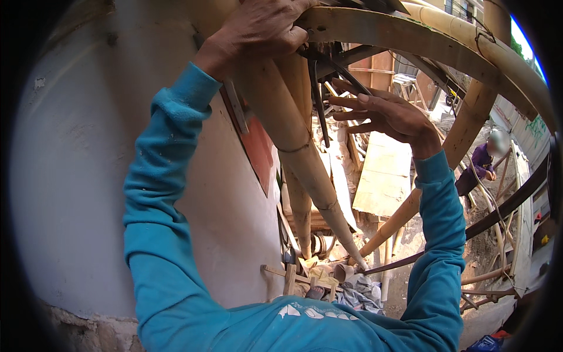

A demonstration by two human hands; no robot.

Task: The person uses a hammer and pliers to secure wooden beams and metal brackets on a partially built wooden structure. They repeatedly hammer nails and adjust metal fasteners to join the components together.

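Note:
At the top edge, my left hand is closed by the bamboo pole's upper end and the end of a wooden beam. Its fingertips are partly cut off, so what they grip is hidden. Just beneath it are the two dark, slim handles of what look like pincers, one hanging down and one slanting right. My right hand is raised beside the slanting handle, fingers stretched and apart. That handle's end passes close to the fingers, but I cannot tell whether they touch. A thick bamboo pole runs down from my left hand.
A pale wall rises close on the left. More bamboo crosses on the right under a wooden beam. Below lie a plywood sheet, a grey plastic sheet and scrap wood. Another person is low down at right.

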